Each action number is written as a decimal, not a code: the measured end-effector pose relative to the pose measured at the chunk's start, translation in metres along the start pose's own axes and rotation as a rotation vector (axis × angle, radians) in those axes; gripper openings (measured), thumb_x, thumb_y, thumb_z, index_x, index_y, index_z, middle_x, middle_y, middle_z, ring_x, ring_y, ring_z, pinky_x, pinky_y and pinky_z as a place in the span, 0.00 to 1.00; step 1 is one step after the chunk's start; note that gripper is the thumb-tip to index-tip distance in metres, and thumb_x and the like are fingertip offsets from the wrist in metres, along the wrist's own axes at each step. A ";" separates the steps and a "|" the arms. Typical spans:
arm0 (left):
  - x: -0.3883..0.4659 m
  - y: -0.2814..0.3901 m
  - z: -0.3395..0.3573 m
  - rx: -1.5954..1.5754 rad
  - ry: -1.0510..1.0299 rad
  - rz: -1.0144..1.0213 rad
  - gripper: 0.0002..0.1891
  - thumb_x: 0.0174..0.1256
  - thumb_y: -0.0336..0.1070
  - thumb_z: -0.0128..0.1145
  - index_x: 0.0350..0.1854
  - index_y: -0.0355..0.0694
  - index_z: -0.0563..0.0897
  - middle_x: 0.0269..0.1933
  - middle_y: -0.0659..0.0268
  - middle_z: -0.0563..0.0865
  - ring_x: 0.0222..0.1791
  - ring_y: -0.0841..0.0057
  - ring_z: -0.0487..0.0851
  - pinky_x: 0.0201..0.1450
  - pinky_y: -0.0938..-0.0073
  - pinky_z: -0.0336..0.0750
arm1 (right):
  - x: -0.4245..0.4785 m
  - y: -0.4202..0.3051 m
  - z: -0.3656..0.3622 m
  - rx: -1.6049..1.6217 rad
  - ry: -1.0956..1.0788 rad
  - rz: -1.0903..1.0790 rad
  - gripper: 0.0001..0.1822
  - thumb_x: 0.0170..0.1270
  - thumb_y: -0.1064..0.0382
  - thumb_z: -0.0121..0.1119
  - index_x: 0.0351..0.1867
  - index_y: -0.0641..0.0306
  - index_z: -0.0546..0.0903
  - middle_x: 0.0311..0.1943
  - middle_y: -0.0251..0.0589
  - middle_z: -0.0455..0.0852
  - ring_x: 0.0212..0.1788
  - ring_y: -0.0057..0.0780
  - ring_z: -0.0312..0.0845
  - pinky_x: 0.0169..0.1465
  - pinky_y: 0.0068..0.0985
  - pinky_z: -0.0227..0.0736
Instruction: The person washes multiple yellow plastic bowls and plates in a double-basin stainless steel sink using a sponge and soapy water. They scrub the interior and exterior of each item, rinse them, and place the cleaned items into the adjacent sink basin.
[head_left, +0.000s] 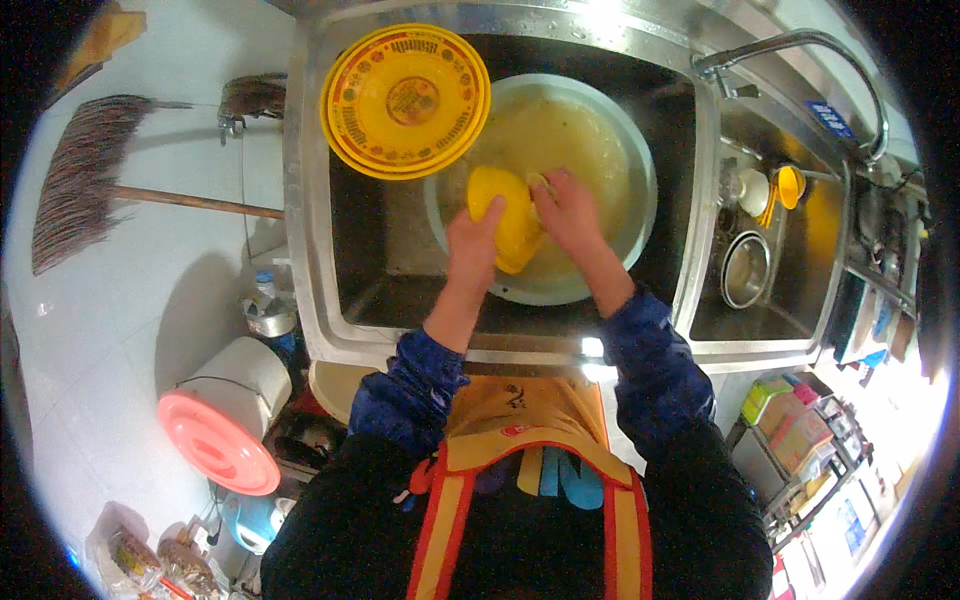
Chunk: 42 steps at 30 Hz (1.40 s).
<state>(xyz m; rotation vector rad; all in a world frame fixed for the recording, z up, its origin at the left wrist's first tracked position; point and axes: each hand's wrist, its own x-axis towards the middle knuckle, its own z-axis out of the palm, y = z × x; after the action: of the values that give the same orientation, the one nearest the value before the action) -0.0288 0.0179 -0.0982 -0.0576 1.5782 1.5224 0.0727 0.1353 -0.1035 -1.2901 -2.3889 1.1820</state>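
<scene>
My left hand (474, 241) grips the near left side of a yellow plate or shallow bowl (510, 225), thumb on its face, tilted over a large pale basin (643, 202). Cloudy, yellowish water (592, 142) fills the basin, which sits in a steel sink. At the yellow dish's right edge, my right hand (562, 206) has bent fingers around something small and pale, perhaps a cloth or sponge; it is mostly hidden. Stacked yellow plates (412, 101) with a red patterned rim rest at the sink's back left corner, overlapping the basin's edge.
A curved metal faucet (810, 37) rises at the back right. The right-hand sink holds a round metal pot (746, 270), a white bowl (752, 193) and a yellow cup or bowl (789, 187). Left of the sinks are a broom (97, 176) and a white bucket (240, 379) with a pink lid (217, 442).
</scene>
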 end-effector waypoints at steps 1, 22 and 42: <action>-0.003 0.003 0.002 0.000 -0.011 -0.001 0.20 0.68 0.42 0.58 0.54 0.32 0.77 0.46 0.59 0.85 0.43 0.69 0.84 0.46 0.68 0.79 | 0.008 0.007 0.009 -0.093 0.011 0.018 0.11 0.61 0.60 0.58 0.38 0.66 0.81 0.39 0.51 0.82 0.41 0.54 0.78 0.44 0.41 0.74; 0.000 0.000 0.001 -0.223 0.026 -0.056 0.19 0.66 0.41 0.60 0.53 0.34 0.77 0.47 0.59 0.85 0.42 0.68 0.85 0.45 0.65 0.81 | -0.017 0.035 -0.021 0.334 -0.376 -0.043 0.09 0.56 0.69 0.59 0.39 0.63 0.84 0.41 0.43 0.83 0.47 0.38 0.78 0.53 0.33 0.72; -0.008 0.007 0.015 0.052 0.066 -0.026 0.14 0.67 0.38 0.59 0.48 0.33 0.80 0.40 0.64 0.85 0.35 0.77 0.83 0.38 0.73 0.77 | 0.017 0.125 0.038 -0.285 -0.277 0.139 0.15 0.54 0.69 0.55 0.43 0.57 0.85 0.39 0.45 0.85 0.42 0.44 0.82 0.47 0.31 0.76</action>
<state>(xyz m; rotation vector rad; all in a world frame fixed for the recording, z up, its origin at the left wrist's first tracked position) -0.0202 0.0272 -0.0850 -0.1002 1.6625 1.4716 0.1217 0.1656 -0.2219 -1.4831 -2.7905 1.1539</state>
